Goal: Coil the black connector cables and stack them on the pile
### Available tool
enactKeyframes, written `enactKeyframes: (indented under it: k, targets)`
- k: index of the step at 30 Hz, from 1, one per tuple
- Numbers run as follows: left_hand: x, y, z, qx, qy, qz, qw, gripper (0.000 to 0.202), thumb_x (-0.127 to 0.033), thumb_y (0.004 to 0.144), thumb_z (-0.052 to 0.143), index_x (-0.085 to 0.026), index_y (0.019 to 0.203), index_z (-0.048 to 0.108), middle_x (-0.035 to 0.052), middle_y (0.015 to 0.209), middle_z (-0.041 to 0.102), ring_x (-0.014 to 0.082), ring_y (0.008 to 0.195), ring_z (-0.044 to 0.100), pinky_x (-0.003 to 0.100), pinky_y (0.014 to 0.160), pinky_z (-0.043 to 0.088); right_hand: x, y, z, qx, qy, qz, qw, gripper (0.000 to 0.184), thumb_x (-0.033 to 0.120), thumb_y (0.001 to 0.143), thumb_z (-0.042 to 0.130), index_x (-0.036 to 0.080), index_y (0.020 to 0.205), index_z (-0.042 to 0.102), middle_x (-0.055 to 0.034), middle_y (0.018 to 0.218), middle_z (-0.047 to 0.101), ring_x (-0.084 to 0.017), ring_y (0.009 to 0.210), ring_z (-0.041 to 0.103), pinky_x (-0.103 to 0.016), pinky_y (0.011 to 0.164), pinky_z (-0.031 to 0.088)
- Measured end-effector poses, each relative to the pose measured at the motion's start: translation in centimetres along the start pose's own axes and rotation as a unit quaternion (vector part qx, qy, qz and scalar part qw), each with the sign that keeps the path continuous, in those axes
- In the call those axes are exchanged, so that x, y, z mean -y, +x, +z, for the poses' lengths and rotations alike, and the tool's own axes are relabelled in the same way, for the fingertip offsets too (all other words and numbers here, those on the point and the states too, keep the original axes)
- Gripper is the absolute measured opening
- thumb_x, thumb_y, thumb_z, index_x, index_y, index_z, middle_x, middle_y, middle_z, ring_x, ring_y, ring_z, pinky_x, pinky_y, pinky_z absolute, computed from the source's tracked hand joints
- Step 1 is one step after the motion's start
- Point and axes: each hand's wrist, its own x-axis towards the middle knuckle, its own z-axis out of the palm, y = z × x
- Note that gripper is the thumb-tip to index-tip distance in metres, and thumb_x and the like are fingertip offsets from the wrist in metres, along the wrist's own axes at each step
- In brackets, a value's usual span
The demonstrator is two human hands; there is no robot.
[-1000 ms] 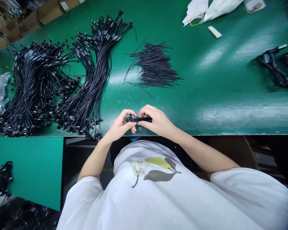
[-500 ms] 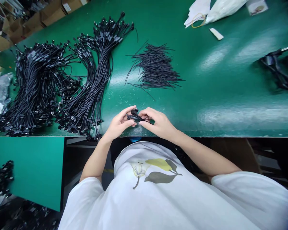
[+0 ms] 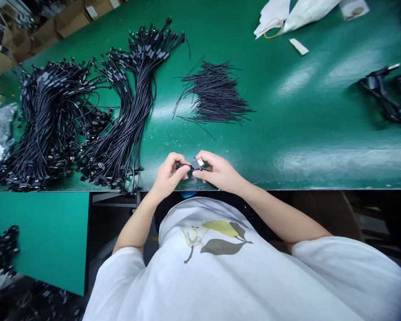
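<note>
Both my hands meet at the near edge of the green table (image 3: 287,133). My left hand (image 3: 169,174) pinches one end of a short black cable (image 3: 191,166). My right hand (image 3: 218,171) grips the cable's other end, where a small black connector with a pale metal face shows between thumb and forefinger. The rest of the cable is hidden inside my fingers. A heap of thin black ties (image 3: 215,93) lies just beyond my hands.
Two big piles of black cables with connectors (image 3: 60,120) cover the table's left side. White bags and a rubber band (image 3: 287,15) lie at the far right, black parts (image 3: 384,96) at the right edge. A lower green shelf (image 3: 43,236) sits at my left.
The cable has been turned in my fingers: earlier it lay bunched between both hands, now the connector's pale face points up by my right thumb. Both hands stayed at the table edge.
</note>
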Motion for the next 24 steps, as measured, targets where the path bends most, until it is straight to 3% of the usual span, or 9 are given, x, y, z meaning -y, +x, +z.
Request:
enactKeyframes:
  k: [5,8,10,13,16,18,21,24]
  targets:
    - [-0.3,0.5,1.0,-0.082,-0.012,-0.075,0.994,0.022,-0.037,0.089,0.059,-0.02,0.083,0.045,-0.0068,0.067,0.047,0.0055,0.047,0.051,0.018,0.048,0.041,-0.1,0.3,0.8,-0.056,-0.138,-0.119,0.982,0.008,0.015,0.078,0.058,0.018,0.078,0.05,-0.0006,0.078,0.05,-0.012,0.07,0.047,-0.025,0.062,0.04]
    - [-0.4,1.1,1.4,-0.13,-0.003,-0.074,0.989,0.024,-0.034,0.086,0.062,-0.02,0.079,0.044,-0.0071,0.066,0.043,0.0043,0.049,0.045,0.017,0.048,0.039,-0.2,0.5,1.0,-0.083,-0.206,-0.222,0.949,0.008,0.011,0.083,0.052,0.018,0.079,0.052,-0.0031,0.081,0.054,-0.014,0.075,0.05,-0.028,0.069,0.043]
    - [-0.4,1.3,1.5,-0.156,0.004,-0.066,0.985,0.025,-0.034,0.085,0.064,-0.02,0.078,0.044,-0.0067,0.067,0.042,0.0045,0.052,0.044,0.016,0.051,0.039,-0.2,0.5,0.9,-0.087,-0.224,-0.253,0.937,0.007,0.016,0.088,0.052,0.019,0.082,0.055,-0.0057,0.088,0.057,-0.016,0.083,0.053,-0.03,0.075,0.045]
    - [-0.1,1.2,1.3,-0.141,-0.015,-0.075,0.987,0.027,-0.041,0.087,0.062,-0.02,0.083,0.046,-0.0049,0.071,0.047,0.0064,0.056,0.048,0.018,0.054,0.044,-0.1,0.2,0.7,-0.089,-0.235,-0.22,0.942,0.01,0.025,0.093,0.052,0.02,0.085,0.057,-0.0083,0.1,0.059,-0.018,0.091,0.057,-0.032,0.08,0.047]
    - [0.0,0.6,0.9,-0.059,-0.061,-0.07,0.994,0.035,-0.055,0.093,0.044,-0.021,0.096,0.051,0.0006,0.084,0.057,0.0104,0.065,0.057,0.025,0.064,0.052,-0.2,0.0,0.8,-0.092,-0.284,-0.156,0.941,0.016,0.028,0.094,0.048,0.02,0.082,0.054,-0.0091,0.098,0.06,-0.019,0.089,0.057,-0.032,0.077,0.046]
    - [0.0,0.3,0.6,-0.02,-0.045,-0.044,0.998,0.041,-0.058,0.091,0.046,-0.021,0.106,0.053,0.0044,0.097,0.059,0.0132,0.074,0.061,0.029,0.072,0.055,-0.5,0.0,0.9,-0.088,-0.302,-0.126,0.941,0.014,0.029,0.094,0.047,0.019,0.085,0.053,-0.0088,0.093,0.06,-0.019,0.082,0.056,-0.032,0.072,0.044]
    - [-0.2,0.1,0.3,-0.032,0.029,-0.029,0.999,0.04,-0.051,0.083,0.063,-0.021,0.108,0.056,0.0051,0.104,0.058,0.0138,0.078,0.063,0.029,0.075,0.056,-0.8,0.3,0.8,-0.068,-0.259,-0.113,0.957,0.015,0.032,0.093,0.05,0.019,0.098,0.052,-0.0083,0.095,0.059,-0.018,0.081,0.056,-0.031,0.072,0.046]
    - [-0.1,0.1,0.0,-0.078,0.015,-0.046,0.996,0.034,-0.048,0.087,0.06,-0.021,0.107,0.054,0.0039,0.103,0.057,0.0116,0.072,0.065,0.028,0.072,0.058,-1.0,0.3,0.2,-0.055,-0.203,-0.104,0.972,0.026,0.035,0.087,0.06,0.019,0.106,0.053,-0.0089,0.104,0.059,-0.02,0.092,0.058,-0.032,0.081,0.048]
